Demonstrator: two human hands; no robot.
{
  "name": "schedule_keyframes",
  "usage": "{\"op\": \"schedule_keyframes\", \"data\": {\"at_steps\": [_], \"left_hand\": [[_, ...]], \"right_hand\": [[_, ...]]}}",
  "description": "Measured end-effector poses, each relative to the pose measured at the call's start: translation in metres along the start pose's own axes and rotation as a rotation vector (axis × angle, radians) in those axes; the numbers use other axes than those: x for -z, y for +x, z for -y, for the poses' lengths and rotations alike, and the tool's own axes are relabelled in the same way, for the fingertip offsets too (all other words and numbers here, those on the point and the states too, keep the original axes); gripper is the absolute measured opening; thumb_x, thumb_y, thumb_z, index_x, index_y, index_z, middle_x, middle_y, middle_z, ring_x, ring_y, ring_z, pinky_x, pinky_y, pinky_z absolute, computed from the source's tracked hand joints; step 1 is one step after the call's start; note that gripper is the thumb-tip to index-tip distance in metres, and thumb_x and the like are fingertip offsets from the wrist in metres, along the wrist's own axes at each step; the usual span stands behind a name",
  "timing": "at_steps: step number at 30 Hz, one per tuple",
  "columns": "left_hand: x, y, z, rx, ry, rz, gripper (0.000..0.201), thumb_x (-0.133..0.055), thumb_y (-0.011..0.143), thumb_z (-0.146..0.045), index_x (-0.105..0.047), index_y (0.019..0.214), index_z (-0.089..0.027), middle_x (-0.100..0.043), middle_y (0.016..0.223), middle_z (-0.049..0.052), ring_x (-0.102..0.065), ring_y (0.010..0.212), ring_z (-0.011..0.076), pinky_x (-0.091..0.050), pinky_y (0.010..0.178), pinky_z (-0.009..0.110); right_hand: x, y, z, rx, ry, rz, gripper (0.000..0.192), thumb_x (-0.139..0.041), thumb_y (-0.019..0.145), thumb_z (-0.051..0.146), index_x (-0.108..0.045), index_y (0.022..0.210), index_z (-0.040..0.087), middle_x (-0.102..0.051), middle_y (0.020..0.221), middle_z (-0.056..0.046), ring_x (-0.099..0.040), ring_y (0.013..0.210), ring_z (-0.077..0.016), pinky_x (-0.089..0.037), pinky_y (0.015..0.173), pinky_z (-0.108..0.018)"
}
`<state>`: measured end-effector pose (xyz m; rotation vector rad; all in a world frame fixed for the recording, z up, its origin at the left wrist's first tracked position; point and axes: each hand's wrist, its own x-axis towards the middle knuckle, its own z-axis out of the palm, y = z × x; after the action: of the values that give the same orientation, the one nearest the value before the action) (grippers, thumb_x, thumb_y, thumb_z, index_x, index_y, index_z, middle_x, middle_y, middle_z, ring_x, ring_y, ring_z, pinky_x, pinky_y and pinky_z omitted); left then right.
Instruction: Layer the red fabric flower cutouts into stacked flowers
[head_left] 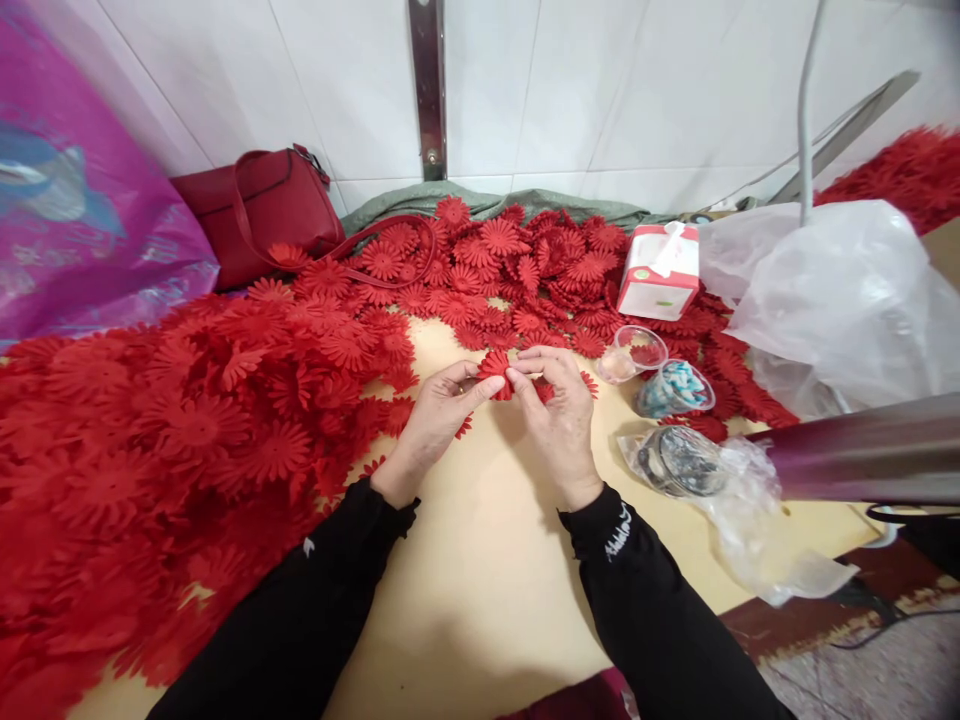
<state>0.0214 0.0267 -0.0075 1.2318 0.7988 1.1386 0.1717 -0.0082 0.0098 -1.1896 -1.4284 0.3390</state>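
Between my two hands, over the middle of the pale table [457, 540], is a red petalled flower piece [495, 372]. My left hand [439, 415] pinches its left and lower edge with thumb and fingers. On the other side my right hand [555, 415] grips it with thumb and forefinger. Whether it is one layer or several stacked ones I cannot tell. A few more red petals show just behind my right fingers. To the left spreads a large heap of loose red flower pieces [199, 425], and a second pile [517, 260] lies beyond my hands.
A tissue box [658, 275] stands on the far pile. At right are a clear cup [637, 352], a cup of blue-white bits [675, 388], a bagged dark round container [686, 460] and a purple-silver cylinder [870, 450]. A red handbag [262, 215] sits back left by a purple bag [90, 190].
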Motion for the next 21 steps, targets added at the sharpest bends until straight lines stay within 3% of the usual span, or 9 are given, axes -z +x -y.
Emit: {"op": "schedule_keyframes", "data": {"at_steps": [6, 10, 16, 21], "left_hand": [[-0.001, -0.002, -0.004, 0.018, 0.055, 0.039, 0.028, -0.082, 0.082, -0.048, -0.076, 0.082, -0.021, -0.072, 0.083, 0.001, -0.063, 0.081, 0.0167, -0.054, 0.084, 0.031], [-0.001, -0.004, -0.007, 0.011, 0.097, 0.031, 0.031, -0.076, 0.089, -0.05, -0.073, 0.077, -0.021, -0.066, 0.076, 0.0, -0.062, 0.079, 0.0164, -0.054, 0.082, 0.029], [0.0, -0.001, 0.001, 0.046, -0.033, -0.075, 0.033, -0.08, 0.085, -0.049, -0.068, 0.075, -0.02, -0.064, 0.075, -0.002, -0.059, 0.073, 0.0116, -0.053, 0.078, 0.025], [0.002, 0.004, 0.012, -0.013, -0.135, -0.169, 0.03, -0.08, 0.085, -0.045, -0.067, 0.093, -0.019, -0.071, 0.092, 0.0, -0.068, 0.087, 0.0134, -0.057, 0.091, 0.031]], "right_hand": [[0.001, 0.0, -0.005, -0.021, -0.042, 0.007, 0.016, -0.06, 0.1, 0.029, -0.065, 0.087, 0.023, -0.066, 0.091, -0.004, -0.064, 0.091, -0.0213, -0.052, 0.088, -0.039], [0.001, -0.001, -0.004, -0.145, 0.062, 0.026, 0.016, -0.06, 0.1, 0.032, -0.063, 0.088, 0.023, -0.063, 0.085, -0.002, -0.06, 0.082, -0.0187, -0.05, 0.079, -0.035], [0.008, 0.006, -0.021, -0.26, 0.231, -0.12, 0.021, -0.067, 0.095, 0.04, -0.061, 0.088, 0.022, -0.064, 0.09, -0.001, -0.059, 0.083, -0.016, -0.05, 0.08, -0.031], [0.005, 0.008, -0.035, -0.394, 0.467, -0.145, 0.028, -0.073, 0.089, 0.044, -0.055, 0.099, 0.025, -0.062, 0.092, 0.002, -0.061, 0.084, -0.0135, -0.052, 0.081, -0.028]]}}
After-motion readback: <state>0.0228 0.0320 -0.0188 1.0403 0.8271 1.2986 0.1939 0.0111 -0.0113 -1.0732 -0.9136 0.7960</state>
